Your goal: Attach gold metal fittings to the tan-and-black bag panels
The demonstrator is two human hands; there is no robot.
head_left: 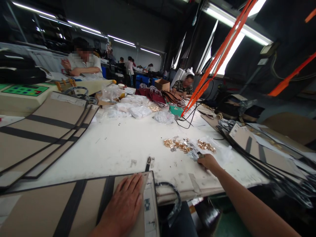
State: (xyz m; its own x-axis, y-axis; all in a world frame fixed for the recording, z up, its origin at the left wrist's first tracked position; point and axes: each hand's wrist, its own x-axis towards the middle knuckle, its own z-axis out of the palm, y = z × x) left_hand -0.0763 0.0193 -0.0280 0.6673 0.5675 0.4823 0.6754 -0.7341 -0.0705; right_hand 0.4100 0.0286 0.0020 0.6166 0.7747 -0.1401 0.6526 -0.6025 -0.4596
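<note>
My left hand point(125, 200) lies flat, fingers stretched out, on a beige bag panel point(74, 200) with dark straps at the near edge of the table. From the panel's right end hangs a plastic-wrapped handle point(176, 197). A short dark tab with a metal clasp point(148, 161) sticks out past its far edge. My right hand point(208, 161) reaches to the small silvery metal plates point(193, 154); its fingers are pinched around something small and dark that I cannot make out. Just beyond lie gold-coloured metal fittings point(181, 144), with more gold fittings point(206, 145) on a clear plastic bag.
Stacked beige panels point(49, 128) lie at left, and more panels point(261, 148) at right. Plastic bags point(138, 110) and a green box point(175, 110) lie farther back. Orange straps point(214, 62) hang over the table. Two people point(85, 64) sit across.
</note>
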